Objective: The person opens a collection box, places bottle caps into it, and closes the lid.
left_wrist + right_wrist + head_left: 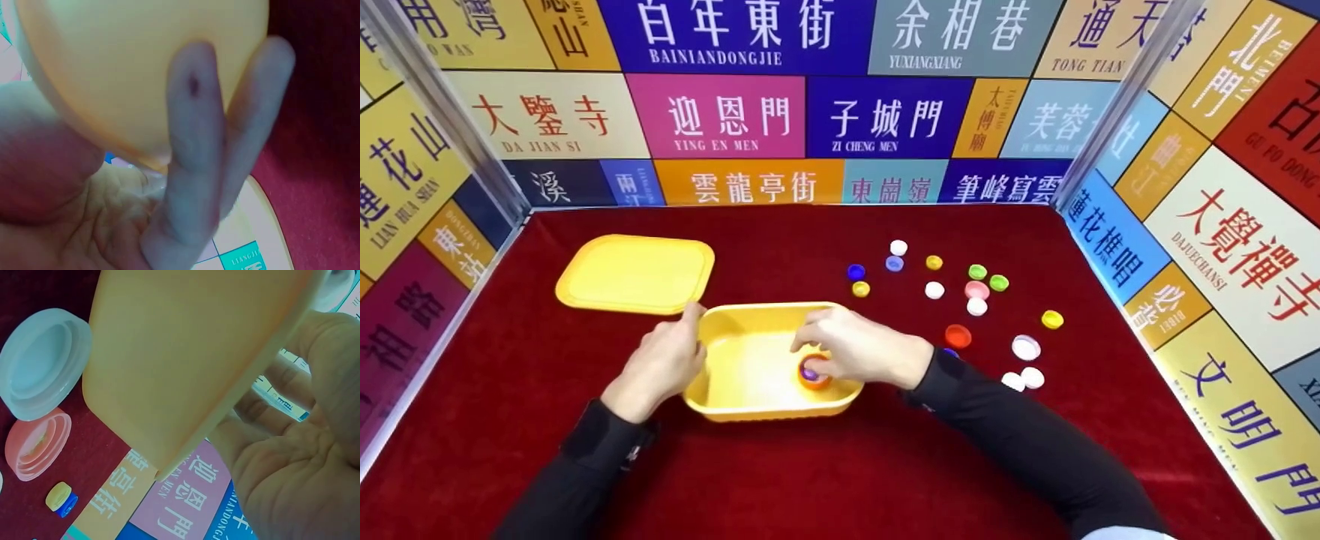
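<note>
A yellow plastic box (750,414) sits on the dark red cloth, its top uncovered. My left hand (660,360) grips its left end, with the thumb near the rim and fingers against the outer wall, as the fingers (194,140) in the left wrist view show. Over the right rim reaches my right hand (851,345), its fingers curled inside the box. These fingers hold an orange bottle cap (804,381) with a purple piece within its ring. In the right wrist view the box wall (185,343) hides the fingertips and the cap.
The yellow lid (637,274) lies flat behind the box at the left. Several loose bottle caps spread over the cloth at the right, among them a red cap (958,336), a pink cap (976,290) and a white cap (1026,347). Printed panels (716,116) wall in the back and sides.
</note>
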A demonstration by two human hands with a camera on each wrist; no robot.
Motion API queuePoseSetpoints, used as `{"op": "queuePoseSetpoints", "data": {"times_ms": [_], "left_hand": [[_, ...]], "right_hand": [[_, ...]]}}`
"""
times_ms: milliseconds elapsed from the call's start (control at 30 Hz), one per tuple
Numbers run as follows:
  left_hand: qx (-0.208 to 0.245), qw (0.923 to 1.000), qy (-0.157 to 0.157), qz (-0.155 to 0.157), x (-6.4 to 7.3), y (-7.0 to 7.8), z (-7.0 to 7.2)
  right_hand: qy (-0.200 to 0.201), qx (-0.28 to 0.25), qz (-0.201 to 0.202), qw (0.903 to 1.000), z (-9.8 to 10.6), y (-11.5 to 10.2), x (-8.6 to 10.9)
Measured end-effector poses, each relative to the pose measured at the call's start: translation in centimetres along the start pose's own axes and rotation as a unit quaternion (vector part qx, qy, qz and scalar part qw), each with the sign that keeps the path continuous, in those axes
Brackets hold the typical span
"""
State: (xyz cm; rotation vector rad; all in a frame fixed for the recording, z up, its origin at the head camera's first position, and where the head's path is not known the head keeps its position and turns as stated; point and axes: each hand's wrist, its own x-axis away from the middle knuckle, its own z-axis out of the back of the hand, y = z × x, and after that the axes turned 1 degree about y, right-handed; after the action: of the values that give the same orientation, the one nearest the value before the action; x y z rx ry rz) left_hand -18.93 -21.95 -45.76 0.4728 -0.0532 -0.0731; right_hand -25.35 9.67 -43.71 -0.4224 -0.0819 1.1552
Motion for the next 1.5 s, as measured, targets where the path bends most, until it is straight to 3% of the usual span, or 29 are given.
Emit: {"op": "queuePoseSetpoints", "data": {"times_ms": [133, 267, 467, 833, 1333, 1500], "left_hand": [[0.001, 1.0, 0.002, 0.008, 0.1, 0.2, -0.1], [-0.004, 0.9999, 0.014, -0.007, 0.1, 0.2, -0.3], [-0.011, 0.9997, 0.02, -0.008, 0.2, 0.3, -0.5], [-0.013, 0.9996, 0.024, -0.01, 0.0, 0.5, -0.4], [-0.014, 0.9994, 0.027, -0.016, 0.2, 0.4, -0.6], [-0.012, 0.9982, 0.045, -0.037, 0.4, 0.3, -0.7]], "right_hand": [[-0.001, -0.019, -0.014, 0.9997, 0.2, 0.2, 0.1], [0.006, -0.031, -0.021, 0.9993, 0.4, 0.5, 0.2], [0.057, -0.022, -0.004, 0.9981, 1.1, 1.3, 0.2], [0.114, -0.029, -0.043, 0.9921, 3.4, 4.0, 0.8], [0.155, -0.016, -0.182, 0.9709, 5.7, 11.6, 1.8], [0.153, 0.002, -0.218, 0.9638, 6.0, 14.1, 2.5]]}}
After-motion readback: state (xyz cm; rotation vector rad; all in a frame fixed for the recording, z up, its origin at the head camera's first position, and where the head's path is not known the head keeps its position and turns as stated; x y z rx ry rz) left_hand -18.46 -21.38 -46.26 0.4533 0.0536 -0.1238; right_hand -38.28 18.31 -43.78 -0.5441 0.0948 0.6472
